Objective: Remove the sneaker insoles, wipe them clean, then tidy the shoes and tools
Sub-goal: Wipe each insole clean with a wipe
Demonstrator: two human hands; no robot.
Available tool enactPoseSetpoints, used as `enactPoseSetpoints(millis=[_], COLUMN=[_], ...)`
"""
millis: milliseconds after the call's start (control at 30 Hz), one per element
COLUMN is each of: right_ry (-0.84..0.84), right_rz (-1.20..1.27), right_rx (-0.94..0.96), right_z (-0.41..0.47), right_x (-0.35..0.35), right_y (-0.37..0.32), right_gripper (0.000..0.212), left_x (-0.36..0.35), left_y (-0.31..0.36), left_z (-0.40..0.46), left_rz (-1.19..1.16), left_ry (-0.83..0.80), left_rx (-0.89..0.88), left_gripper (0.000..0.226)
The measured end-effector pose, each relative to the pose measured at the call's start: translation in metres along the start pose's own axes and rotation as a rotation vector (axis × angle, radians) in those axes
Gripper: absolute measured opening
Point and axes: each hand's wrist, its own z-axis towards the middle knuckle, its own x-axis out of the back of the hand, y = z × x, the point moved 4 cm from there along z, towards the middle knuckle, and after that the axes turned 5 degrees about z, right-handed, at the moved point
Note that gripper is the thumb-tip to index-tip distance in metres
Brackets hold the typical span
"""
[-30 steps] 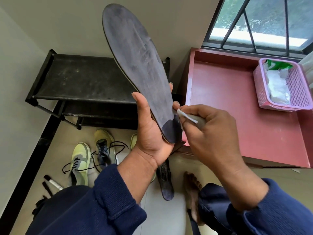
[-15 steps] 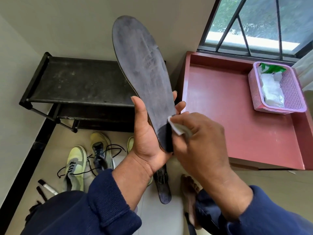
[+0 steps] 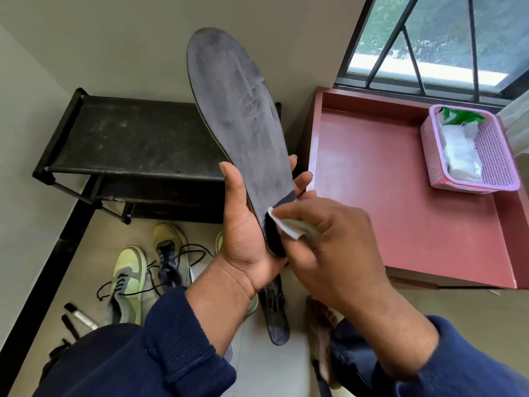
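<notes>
Insole (image 3: 243, 133) heel in left hand (image 3: 249, 224) grip.

Soft daylight enters through the window (image 3: 446, 44) at one o'clock, where the bright sill outside blows out to near white. The room is evenly lit, with only faint shadows under the shoe rack (image 3: 137, 144) at nine o'clock. Wide-angle distortion bends straight lines toward the edges. The right hand (image 3: 329, 242) at centre is slightly blurred; the corners look soft.
</notes>
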Motion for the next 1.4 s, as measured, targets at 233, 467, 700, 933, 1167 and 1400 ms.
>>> enactPoseSetpoints(millis=[233,467,700,933,1167,1400], right_ry=[-0.028,0.011,-0.237,-0.189,0.066,-0.119], right_rz=[-0.214,-0.107,-0.182,-0.211,-0.056,0.314], right_rx=[0.034,0.034,0.093,0.111,-0.079,-0.261], right_z=[0.007,0.013,0.011,0.011,0.008,0.002], right_x=[0.005,0.023,0.012,0.01,0.006,-0.002], right_y=[0.016,0.02,0.026,0.024,0.013,0.005], right_gripper=[0.023,0.02,0.024,0.023,0.022,0.027], left_x=[-0.002,0.002,0.002,0.002,-0.003,0.007], left_y=[-0.002,0.001,0.004,0.004,0.001,0.001], left_z=[0.001,0.002,0.003,0.002,-0.001,0.004], left_rz=[0.016,0.018,-0.029,0.011,0.109,0.064], left_ry=[-0.025,-0.021,-0.007,0.017,0.022,0.039], left_rx=[0.055,0.086,0.122,0.142,0.123,0.063], left_gripper=[0.091,0.091,0.089,0.092,0.095,0.091])
